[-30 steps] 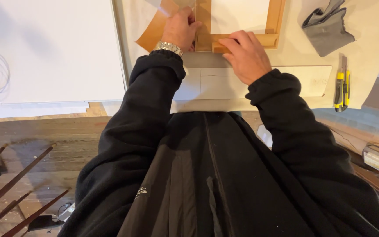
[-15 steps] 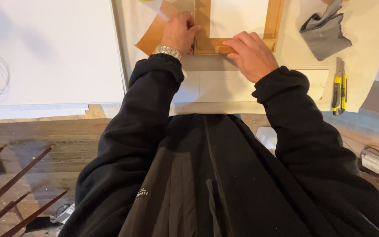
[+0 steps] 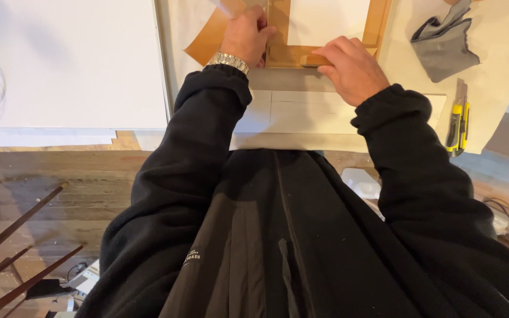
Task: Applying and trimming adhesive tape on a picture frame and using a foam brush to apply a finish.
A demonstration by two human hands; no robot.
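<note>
Workbench point(image 3: 502, 35) covered in pale paper, worn wooden floorboards point(image 3: 60, 176) below. Wooden frame point(image 3: 325, 56) lies flat at the far edge. Left hand point(image 3: 245, 35) curled closed on the frame's lower left corner; right hand point(image 3: 351, 65) pressed on its bottom rail, fingers bent. Grey cloth point(image 3: 443, 44) and yellow utility knife point(image 3: 458, 121) to the right; large white board point(image 3: 72, 65) to the left.

The paper-covered table point(image 3: 502, 35) carries a wooden frame point(image 3: 378, 23), grey cloth point(image 3: 443, 44), yellow knife point(image 3: 458, 121).
</note>
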